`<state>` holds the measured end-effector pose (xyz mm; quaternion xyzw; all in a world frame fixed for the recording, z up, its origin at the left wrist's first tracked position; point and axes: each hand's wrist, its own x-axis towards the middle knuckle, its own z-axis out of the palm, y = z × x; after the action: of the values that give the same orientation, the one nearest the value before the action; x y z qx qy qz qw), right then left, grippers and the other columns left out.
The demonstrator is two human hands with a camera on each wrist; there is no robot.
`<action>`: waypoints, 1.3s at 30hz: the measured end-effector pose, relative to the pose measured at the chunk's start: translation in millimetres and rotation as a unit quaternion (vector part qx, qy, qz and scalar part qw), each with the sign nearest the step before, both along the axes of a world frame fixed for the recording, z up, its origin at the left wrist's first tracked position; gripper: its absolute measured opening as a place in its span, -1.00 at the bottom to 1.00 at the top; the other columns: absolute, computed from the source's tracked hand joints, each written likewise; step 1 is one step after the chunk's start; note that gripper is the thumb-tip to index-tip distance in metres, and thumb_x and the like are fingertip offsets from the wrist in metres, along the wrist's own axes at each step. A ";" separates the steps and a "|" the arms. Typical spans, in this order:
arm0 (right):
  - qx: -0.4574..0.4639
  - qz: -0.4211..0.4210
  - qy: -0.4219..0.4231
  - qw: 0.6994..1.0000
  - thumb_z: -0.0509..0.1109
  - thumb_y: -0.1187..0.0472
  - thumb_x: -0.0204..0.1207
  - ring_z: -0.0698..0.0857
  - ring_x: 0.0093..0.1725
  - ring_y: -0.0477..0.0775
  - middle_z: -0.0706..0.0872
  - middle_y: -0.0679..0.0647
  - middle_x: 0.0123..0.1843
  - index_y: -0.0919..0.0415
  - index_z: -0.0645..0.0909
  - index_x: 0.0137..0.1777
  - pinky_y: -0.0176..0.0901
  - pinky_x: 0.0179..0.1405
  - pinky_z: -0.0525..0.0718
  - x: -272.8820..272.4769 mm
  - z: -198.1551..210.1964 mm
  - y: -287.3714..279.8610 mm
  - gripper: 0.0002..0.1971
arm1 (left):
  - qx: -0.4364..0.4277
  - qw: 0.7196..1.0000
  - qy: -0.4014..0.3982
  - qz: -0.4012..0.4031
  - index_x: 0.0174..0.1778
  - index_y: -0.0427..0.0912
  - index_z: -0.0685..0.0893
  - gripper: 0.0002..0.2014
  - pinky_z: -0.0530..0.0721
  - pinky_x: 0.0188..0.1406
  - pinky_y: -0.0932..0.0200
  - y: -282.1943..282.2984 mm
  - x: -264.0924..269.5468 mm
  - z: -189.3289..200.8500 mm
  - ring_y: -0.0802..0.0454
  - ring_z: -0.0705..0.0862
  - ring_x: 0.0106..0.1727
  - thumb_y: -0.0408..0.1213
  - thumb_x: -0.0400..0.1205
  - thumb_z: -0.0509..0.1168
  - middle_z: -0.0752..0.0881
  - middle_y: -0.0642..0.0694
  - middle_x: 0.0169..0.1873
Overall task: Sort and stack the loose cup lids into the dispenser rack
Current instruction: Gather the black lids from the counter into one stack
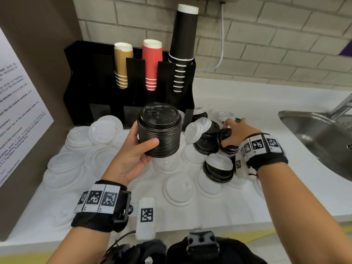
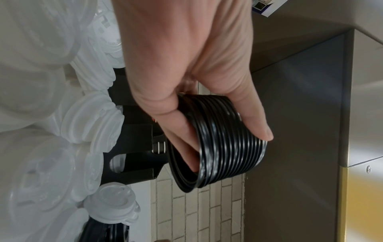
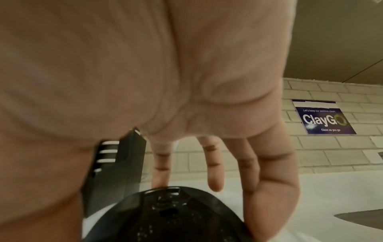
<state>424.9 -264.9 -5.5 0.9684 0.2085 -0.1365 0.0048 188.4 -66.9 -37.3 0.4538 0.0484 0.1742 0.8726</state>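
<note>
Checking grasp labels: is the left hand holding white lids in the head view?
No, the left hand grips a stack of black lids; the white lids lie loose on the counter.

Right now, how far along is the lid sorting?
Done: a stack of black lids is gathered in the left hand. In hand: the right hand grasps another black lid. Left: white lids cover the counter; the rack's lid slots look empty.
</note>
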 end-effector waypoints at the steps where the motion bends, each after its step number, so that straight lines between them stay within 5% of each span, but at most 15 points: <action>1: 0.019 0.002 -0.003 1.000 0.51 0.01 0.31 0.55 -0.11 0.25 0.27 0.20 0.37 -0.08 0.35 0.33 0.03 -0.19 0.53 -0.4 4.4 -0.5 -0.40 | 0.004 1.000 0.002 0.001 0.27 -0.01 0.58 -0.02 0.77 -0.02 0.17 0.1 -0.2 -0.3 0.04 0.78 0.13 -0.10 -0.11 0.80 0.80 0.01 0.06; 6: 0.220 0.048 0.016 0.974 0.49 0.05 0.34 0.58 -0.01 0.21 0.39 0.19 0.23 -0.10 0.38 0.25 -0.16 -0.19 0.53 -10.1 35.6 -1.4 -0.50 | 0.008 1.000 0.003 -0.001 0.29 -0.02 0.58 -0.01 0.76 -0.04 0.19 -0.8 1.8 -1.4 0.04 0.78 0.13 -0.12 -0.11 0.79 0.80 0.00 0.07; 8: 0.372 0.085 0.034 0.924 0.45 0.12 0.38 0.61 0.00 0.06 0.50 0.13 0.11 -0.18 0.43 0.17 -0.21 -0.17 0.58 -25.7 47.5 2.9 -0.59 | 0.012 1.000 0.006 -0.002 0.29 -0.02 0.58 -0.06 0.76 -0.05 0.20 -1.5 3.2 -1.8 0.04 0.78 0.12 -0.20 -0.06 0.78 0.81 0.00 0.06; 10: 0.465 0.109 0.089 0.874 0.38 0.08 0.33 0.64 -0.22 -0.17 0.57 -0.02 0.01 -0.30 0.45 0.12 -0.34 -0.27 0.58 -48.4 57.2 10.7 -0.61 | 0.013 1.000 0.008 0.004 0.26 -0.02 0.59 -0.27 0.76 -0.08 0.22 -1.6 5.0 -3.9 0.07 0.79 0.09 -0.39 0.16 0.65 0.82 0.02 0.03; 13: 0.502 0.160 0.149 0.837 0.26 0.07 0.30 0.63 -0.23 -0.24 0.65 -0.03 0.01 -0.29 0.47 0.19 -0.37 -0.25 0.57 -77.8 61.6 25.4 -0.56 | 0.012 1.000 0.017 0.014 0.27 -0.03 0.58 -0.45 0.75 -0.08 0.23 -3.3 7.8 -5.5 0.08 0.79 0.09 -0.48 0.36 0.38 0.82 0.03 0.01; 17: 0.536 0.194 0.145 0.809 0.28 0.07 0.42 0.63 -0.15 -0.10 0.65 0.07 -0.05 -0.16 0.55 0.20 -0.40 -0.22 0.57 -98.2 59.7 46.6 -0.66 | 0.014 0.999 0.025 0.017 0.32 -0.03 0.57 -0.43 0.75 -0.06 0.23 -5.6 11.0 -5.4 0.08 0.78 0.10 -0.46 0.37 0.38 0.82 0.02 0.03; 27: 0.497 0.257 0.019 0.828 0.44 -0.04 0.52 0.58 -0.03 -0.31 0.69 -0.06 0.08 -0.14 0.64 0.25 -0.39 0.06 0.53 -105.5 43.8 64.7 -0.70 | 0.014 0.999 0.031 0.016 0.38 -0.05 0.56 -0.39 0.74 -0.08 0.24 -3.8 11.1 -5.4 0.05 0.78 0.13 -0.44 0.37 0.42 0.80 -0.02 0.10; 39: 0.463 0.310 -0.010 0.830 0.49 -0.02 0.48 0.63 0.14 -0.18 0.73 -0.14 0.09 -0.02 0.71 0.18 -0.21 0.16 0.59 -113.0 55.9 68.9 -0.71 | 0.018 0.999 0.028 0.006 0.40 -0.05 0.55 -0.31 0.75 -0.08 0.20 -3.0 8.7 -5.1 -0.02 0.78 0.14 -0.43 0.31 0.52 0.79 -0.07 0.10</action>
<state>311.9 -195.9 50.4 0.7428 0.5368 -0.0061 -0.4001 197.2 -69.9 -42.4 0.4741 0.0721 0.1672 0.8614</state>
